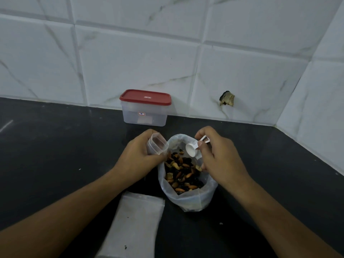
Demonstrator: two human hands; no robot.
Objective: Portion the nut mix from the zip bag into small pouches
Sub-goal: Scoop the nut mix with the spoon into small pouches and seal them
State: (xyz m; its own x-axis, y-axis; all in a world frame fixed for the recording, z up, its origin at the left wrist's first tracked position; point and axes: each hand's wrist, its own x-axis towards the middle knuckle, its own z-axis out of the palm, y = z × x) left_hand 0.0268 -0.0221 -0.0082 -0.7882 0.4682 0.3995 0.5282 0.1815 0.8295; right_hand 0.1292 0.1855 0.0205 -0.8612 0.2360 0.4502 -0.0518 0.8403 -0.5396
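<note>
An open clear zip bag (188,199) stands on the dark counter, filled with a nut mix (182,173) of almonds, cashews and dark raisins. My left hand (137,159) grips a small clear pouch (157,144), held open just left of the bag's mouth. My right hand (217,157) pinches the handle of a small white scoop (192,149), whose empty bowl hangs over the nut mix at the bag's far rim.
A clear plastic box with a red lid (145,108) stands against the tiled wall behind the bag. A stack of flat clear pouches (133,226) lies on the dark counter (55,146) near me, left of the bag. The wall corner closes in at right.
</note>
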